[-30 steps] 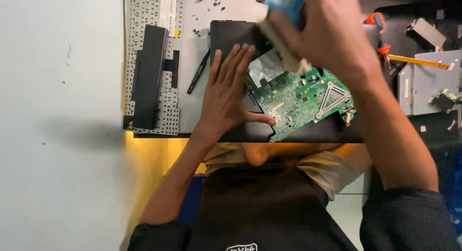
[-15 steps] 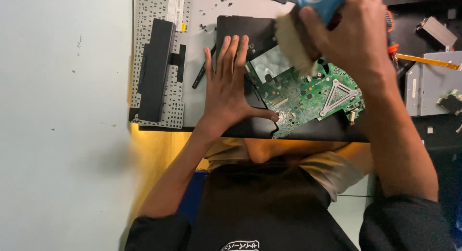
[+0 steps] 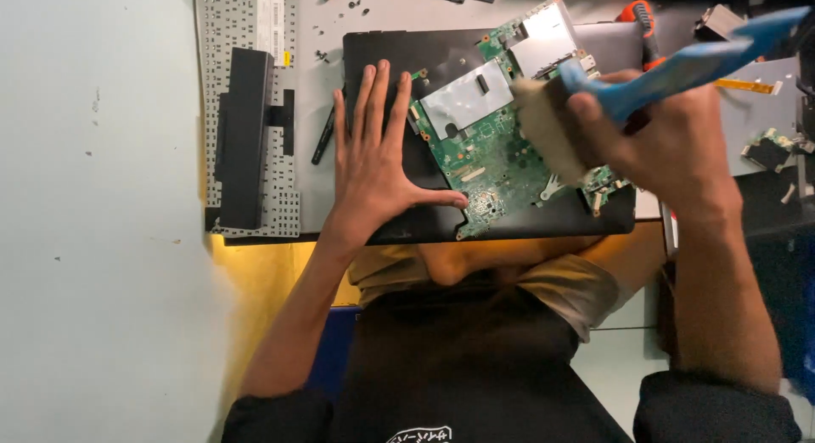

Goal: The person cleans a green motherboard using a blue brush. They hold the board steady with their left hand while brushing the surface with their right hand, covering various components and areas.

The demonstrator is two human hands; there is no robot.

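since a moment ago the brush (image 3: 679,65) has swung out right of the green circuit board (image 3: 501,146), baring more of it. far left of the board lies a keyboard (image 3: 255,35) with a black battery (image 3: 242,150); the left hand (image 3: 373,167) lies flat, fingers spread, at the board's left edge; the right hand (image 3: 662,146) is clamped on the blue-handled brush, bristles on the board's right side.

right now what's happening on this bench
A person is working over a green circuit board that lies on a black laptop shell. The left hand is pressed flat, fingers spread, at the board's edge. The right hand grips a blue-handled brush, bristles over the board. A keyboard with a black battery pack on it sits further left.
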